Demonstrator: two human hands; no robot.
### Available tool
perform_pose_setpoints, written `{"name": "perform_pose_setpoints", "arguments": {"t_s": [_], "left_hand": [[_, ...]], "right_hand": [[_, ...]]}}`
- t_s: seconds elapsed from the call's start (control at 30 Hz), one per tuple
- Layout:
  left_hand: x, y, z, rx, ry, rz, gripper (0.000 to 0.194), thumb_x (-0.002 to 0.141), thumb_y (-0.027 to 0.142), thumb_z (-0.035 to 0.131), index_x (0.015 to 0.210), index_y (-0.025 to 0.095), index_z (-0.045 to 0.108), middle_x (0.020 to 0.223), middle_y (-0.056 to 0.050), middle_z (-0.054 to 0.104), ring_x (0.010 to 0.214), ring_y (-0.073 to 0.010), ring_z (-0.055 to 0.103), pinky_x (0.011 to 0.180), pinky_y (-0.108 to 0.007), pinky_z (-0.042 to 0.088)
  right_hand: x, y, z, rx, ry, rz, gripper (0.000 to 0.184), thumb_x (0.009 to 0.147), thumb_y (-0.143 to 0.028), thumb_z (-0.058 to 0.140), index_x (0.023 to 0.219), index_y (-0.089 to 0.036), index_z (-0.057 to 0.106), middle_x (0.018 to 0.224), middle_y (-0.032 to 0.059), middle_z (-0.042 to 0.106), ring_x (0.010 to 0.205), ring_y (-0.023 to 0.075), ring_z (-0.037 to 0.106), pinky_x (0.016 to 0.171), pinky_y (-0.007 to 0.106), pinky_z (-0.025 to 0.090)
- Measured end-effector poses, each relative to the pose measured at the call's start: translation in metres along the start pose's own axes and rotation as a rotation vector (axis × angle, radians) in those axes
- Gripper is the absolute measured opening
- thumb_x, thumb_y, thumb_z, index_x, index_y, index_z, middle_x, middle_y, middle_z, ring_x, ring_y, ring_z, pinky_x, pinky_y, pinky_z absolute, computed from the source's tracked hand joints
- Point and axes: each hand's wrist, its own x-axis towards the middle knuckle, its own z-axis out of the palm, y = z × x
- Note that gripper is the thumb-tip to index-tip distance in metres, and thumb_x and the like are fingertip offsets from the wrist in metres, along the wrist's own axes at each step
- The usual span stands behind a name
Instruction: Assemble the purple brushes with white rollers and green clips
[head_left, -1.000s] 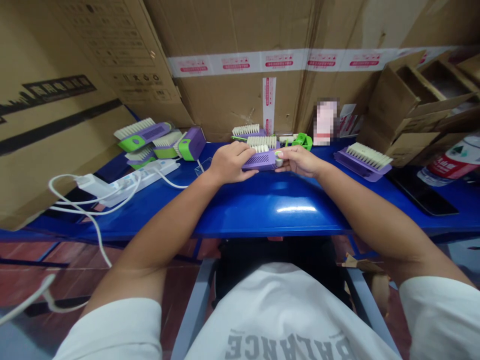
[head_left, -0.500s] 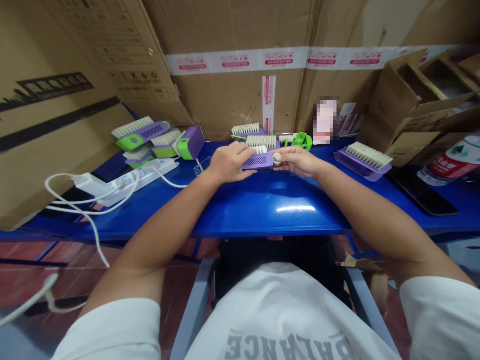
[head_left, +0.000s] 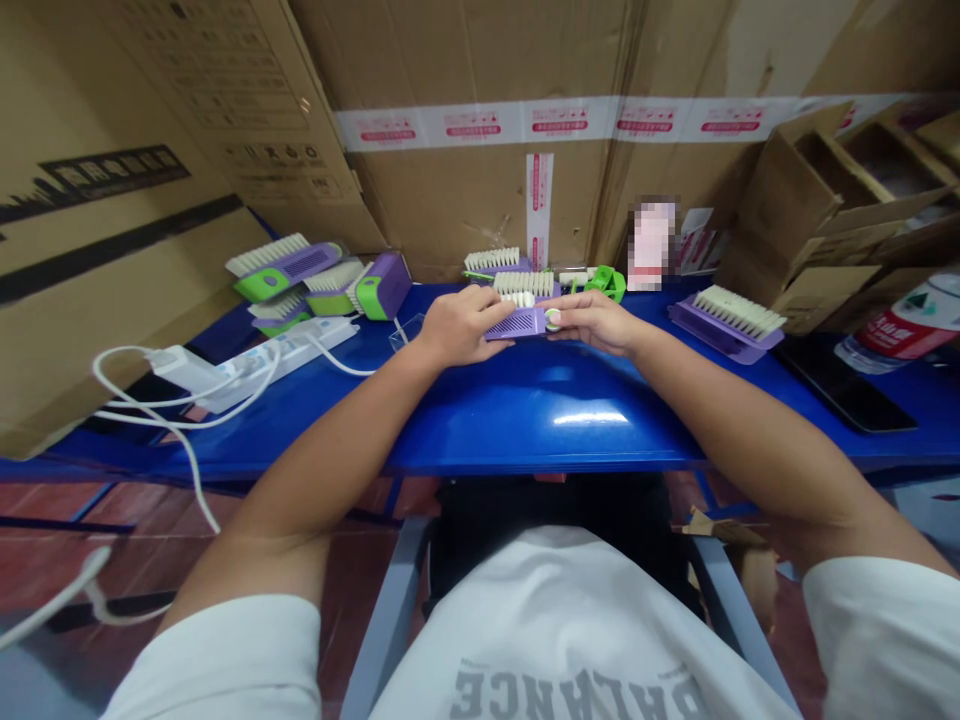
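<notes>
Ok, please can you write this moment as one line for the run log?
left hand: over purple brush | right hand: fingertips at its round end piece | surface: blue table

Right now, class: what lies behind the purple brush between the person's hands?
Behind the held purple brush, another white-bristled brush sits near a green plastic part. The left hand and right hand cover its ends; its underside is hidden.

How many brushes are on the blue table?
6: three left brushes, one back brush, one brush between left hand and right hand, one right brush. More may be hidden.
</notes>
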Motion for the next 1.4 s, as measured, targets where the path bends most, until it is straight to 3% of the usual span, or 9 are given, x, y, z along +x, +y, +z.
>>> {"name": "perform_pose_setpoints", "arguments": {"t_s": [0.43, 0.63, 1.4], "left_hand": [[-0.0011, -0.0021, -0.0004, -0.016, -0.014, -0.01, 0.056, 0.099, 0.058, 0.082, 0.143, 0.023, 0.078, 0.121, -0.013, 0.084, 0.105, -0.0318, 0.08, 0.078, -0.038, 0.059], [-0.0011, -0.0014, -0.0008, -0.002, 0.007, 0.001, 0.057, 0.099, 0.059, 0.082, 0.142, 0.022, 0.078, 0.119, -0.013, 0.084, 0.103, -0.0315, 0.08, 0.076, -0.039, 0.059], [-0.0013, -0.0032, -0.0001, -0.01, -0.003, 0.01, 0.056, 0.1, 0.059, 0.081, 0.142, 0.022, 0.079, 0.119, -0.013, 0.083, 0.101, -0.0327, 0.079, 0.075, -0.04, 0.059]], "right_hand": [[0.0014, 0.0042, -0.0028, 0.012, -0.013, 0.007, 0.035, 0.078, -0.034, 0.109, 0.106, -0.023, 0.093, 0.113, 0.0073, 0.092, 0.103, 0.0197, 0.083, 0.097, 0.036, 0.073], [0.0017, 0.0044, -0.0049, 0.011, -0.031, 0.011, 0.043, 0.075, -0.038, 0.112, 0.112, -0.025, 0.094, 0.112, 0.005, 0.092, 0.101, 0.0181, 0.084, 0.093, 0.031, 0.074], [-0.0027, -0.0023, -0.0004, -0.005, -0.028, 0.03, 0.038, 0.078, -0.028, 0.108, 0.108, -0.022, 0.085, 0.105, 0.0029, 0.087, 0.095, 0.0163, 0.082, 0.091, 0.031, 0.074]]}}
